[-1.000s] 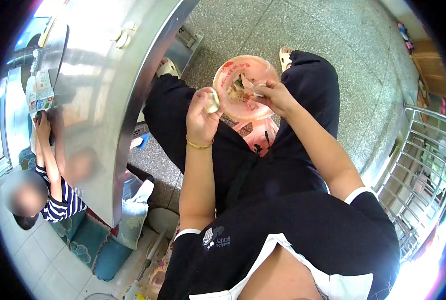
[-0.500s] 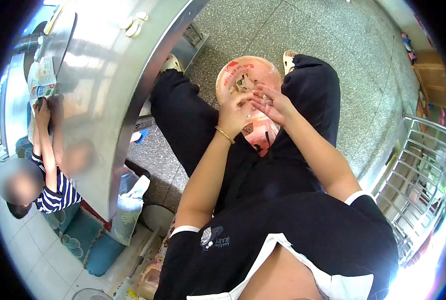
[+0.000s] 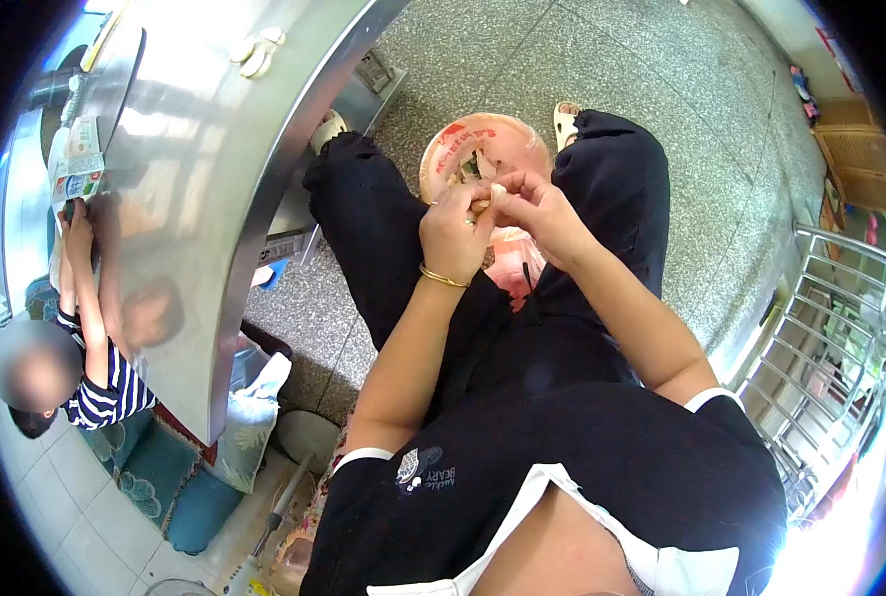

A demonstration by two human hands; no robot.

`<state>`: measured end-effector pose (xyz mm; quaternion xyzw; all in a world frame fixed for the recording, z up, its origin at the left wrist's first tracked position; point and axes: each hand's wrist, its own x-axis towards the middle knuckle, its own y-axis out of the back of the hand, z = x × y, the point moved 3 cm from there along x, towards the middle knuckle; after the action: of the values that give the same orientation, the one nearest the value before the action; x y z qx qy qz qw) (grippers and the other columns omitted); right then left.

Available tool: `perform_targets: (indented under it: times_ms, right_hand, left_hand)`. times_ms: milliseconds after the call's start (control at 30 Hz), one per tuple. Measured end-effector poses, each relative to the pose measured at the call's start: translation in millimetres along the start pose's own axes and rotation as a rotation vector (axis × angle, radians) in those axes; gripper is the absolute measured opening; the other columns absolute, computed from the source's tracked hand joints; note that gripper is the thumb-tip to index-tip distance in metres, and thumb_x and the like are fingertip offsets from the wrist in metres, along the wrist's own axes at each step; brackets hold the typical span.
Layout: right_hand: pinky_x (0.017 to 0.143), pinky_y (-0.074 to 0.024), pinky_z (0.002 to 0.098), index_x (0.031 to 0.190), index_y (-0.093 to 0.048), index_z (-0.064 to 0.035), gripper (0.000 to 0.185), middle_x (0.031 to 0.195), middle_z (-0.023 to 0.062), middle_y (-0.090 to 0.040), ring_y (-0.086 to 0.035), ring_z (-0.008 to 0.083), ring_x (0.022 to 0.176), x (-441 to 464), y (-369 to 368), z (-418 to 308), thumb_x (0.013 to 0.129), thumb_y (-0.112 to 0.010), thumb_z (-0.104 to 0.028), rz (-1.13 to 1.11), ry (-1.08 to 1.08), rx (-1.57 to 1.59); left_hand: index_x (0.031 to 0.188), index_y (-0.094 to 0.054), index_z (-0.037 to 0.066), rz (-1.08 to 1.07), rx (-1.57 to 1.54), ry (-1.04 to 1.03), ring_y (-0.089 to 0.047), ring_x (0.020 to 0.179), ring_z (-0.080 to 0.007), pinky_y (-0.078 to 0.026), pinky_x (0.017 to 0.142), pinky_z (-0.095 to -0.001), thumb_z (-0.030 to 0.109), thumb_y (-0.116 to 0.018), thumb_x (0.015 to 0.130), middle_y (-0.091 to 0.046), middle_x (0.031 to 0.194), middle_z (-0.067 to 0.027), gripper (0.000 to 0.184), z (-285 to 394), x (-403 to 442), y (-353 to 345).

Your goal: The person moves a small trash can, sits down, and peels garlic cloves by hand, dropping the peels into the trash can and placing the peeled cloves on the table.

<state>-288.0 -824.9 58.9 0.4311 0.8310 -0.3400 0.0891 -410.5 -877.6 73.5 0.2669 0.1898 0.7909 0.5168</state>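
Note:
Between my knees stands a pink bin (image 3: 508, 139) lined with a pink plastic bag, with pale and dark scraps inside. Over its near edge my left hand (image 3: 455, 230) has its fingers curled around a small pale piece (image 3: 496, 193), most of which is hidden. My right hand (image 3: 544, 217) meets it there, thumb and forefinger pinching the same pale piece. Several pale pieces (image 3: 256, 56) lie on the metal table at the upper left.
The metal table (image 3: 190, 209) runs along my left, its edge beside my left knee. Beyond it, a person in a striped shirt (image 3: 115, 395) reaches toward a packet (image 3: 77, 169). A metal rack (image 3: 820, 348) stands at the right.
My hands were apart over the bin, then came together. Now both sets of fingers close on the pale piece. The camera view has shifted slightly.

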Motion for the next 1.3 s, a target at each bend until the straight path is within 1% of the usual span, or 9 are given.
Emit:
perform_targets:
  times_ms: [200, 367, 433, 667, 767, 867, 933, 1100, 1300]
  right_hand:
    - [0.068, -0.0498, 0.0245, 0.098, -0.054, 0.0009, 0.027, 0.088, 0.0072, -0.058, -0.059, 0.0134, 0.074, 1.8, 5.1, -1.1, 0.081, -0.064, -0.017, -0.020, 0.005, -0.079]
    - [0.065, -0.0491, 0.0256, 0.092, -0.054, -0.0018, 0.018, 0.086, 0.0068, -0.058, -0.058, 0.0136, 0.070, 6.7, 19.9, 6.5, 0.083, -0.058, -0.017, 0.093, -0.074, 0.108]
    - [0.066, -0.0487, 0.0269, 0.091, -0.053, -0.0029, 0.017, 0.085, 0.0064, -0.058, -0.057, 0.0148, 0.070, 10.7, 25.6, 11.1, 0.082, -0.055, -0.018, 0.008, -0.023, 0.287]
    - [0.055, -0.0391, 0.0251, 0.088, -0.052, -0.0072, 0.018, 0.074, 0.0011, -0.051, -0.049, 0.0133, 0.072, 2.4, 12.0, -6.0, 0.081, -0.051, -0.023, -0.183, -0.021, 0.508]
    - [0.052, -0.0380, 0.0213, 0.086, -0.059, -0.0062, 0.013, 0.075, 0.0000, -0.054, -0.049, 0.0075, 0.067, 9.8, 15.4, 0.9, 0.082, -0.056, -0.018, 0.047, -0.112, 0.008]
    - [0.056, -0.0414, 0.0218, 0.088, -0.062, -0.0025, 0.015, 0.075, 0.0018, -0.059, -0.052, 0.0079, 0.066, 2.1, 6.1, -12.9, 0.081, -0.059, -0.015, -0.120, -0.042, -0.532]
    - [0.060, -0.0437, 0.0225, 0.086, -0.063, 0.0005, 0.017, 0.075, 0.0019, -0.061, -0.054, 0.0084, 0.068, 9.3, 11.0, 0.6, 0.080, -0.060, -0.016, -0.151, 0.083, -0.418]
    - [0.068, -0.0477, 0.0272, 0.088, -0.062, 0.0019, 0.014, 0.078, 0.0090, -0.064, -0.061, 0.0164, 0.071, 5.1, 11.8, -8.3, 0.077, -0.059, -0.007, -0.283, 0.311, -1.014]
    - [0.064, -0.0464, 0.0352, 0.079, -0.062, -0.0021, 0.014, 0.075, 0.0134, -0.061, -0.060, 0.0282, 0.069, 2.0, 6.6, -8.1, 0.070, -0.059, -0.013, -0.305, 0.397, -1.197]
  left_hand:
    - [0.081, -0.060, 0.002, -0.078, -0.124, -0.051, -0.060, 0.067, -0.0239, -0.047, 0.060, -0.0315, 0.011, -0.068, 0.071, -0.061, 0.076, -0.0112, 0.015, -3.0, 2.5, 5.2]
    - [0.087, -0.062, -0.001, -0.158, -0.366, -0.005, -0.060, 0.071, -0.0159, -0.048, 0.063, -0.0274, 0.008, -0.067, 0.076, -0.062, 0.081, -0.0089, 0.015, -5.5, -0.5, 0.5]
    - [0.094, -0.060, -0.002, -0.264, -0.627, 0.242, -0.058, 0.075, -0.0128, -0.047, 0.063, -0.0249, 0.009, -0.066, 0.078, -0.062, 0.084, -0.0075, 0.021, -8.1, -3.2, -2.7]
    - [0.108, -0.048, -0.001, -0.226, -0.539, 0.171, -0.059, 0.078, -0.0113, -0.048, 0.067, -0.0238, 0.013, -0.068, 0.077, -0.061, 0.086, -0.0080, 0.040, -14.7, -6.2, -5.9]
    - [0.106, -0.048, 0.003, -0.276, -0.423, 0.222, -0.062, 0.075, -0.0185, -0.049, 0.067, -0.0291, 0.020, -0.073, 0.070, -0.062, 0.086, -0.0106, 0.047, -18.9, -7.6, -8.9]
    - [0.109, -0.047, 0.004, -0.263, -0.216, 0.173, -0.062, 0.077, -0.0265, -0.049, 0.066, -0.0341, 0.025, -0.073, 0.068, -0.062, 0.089, -0.0143, 0.053, -9.8, -5.9, -4.0]
    - [0.112, -0.046, 0.006, -0.313, -0.035, 0.116, -0.061, 0.080, -0.0318, -0.049, 0.067, -0.0381, 0.026, -0.070, 0.069, -0.062, 0.091, -0.0161, 0.053, -7.1, -5.2, -3.9]
    - [0.119, -0.044, 0.011, -0.448, 0.107, 0.099, -0.060, 0.078, -0.0339, -0.048, 0.065, -0.0409, 0.028, -0.066, 0.072, -0.062, 0.088, -0.0165, 0.055, -9.2, -10.0, -7.7]
    - [0.121, -0.043, 0.016, -0.544, 0.295, 0.044, -0.060, 0.075, -0.0343, -0.047, 0.062, -0.0425, 0.031, -0.063, 0.073, -0.062, 0.085, -0.0156, 0.054, -17.3, -16.4, -17.1]
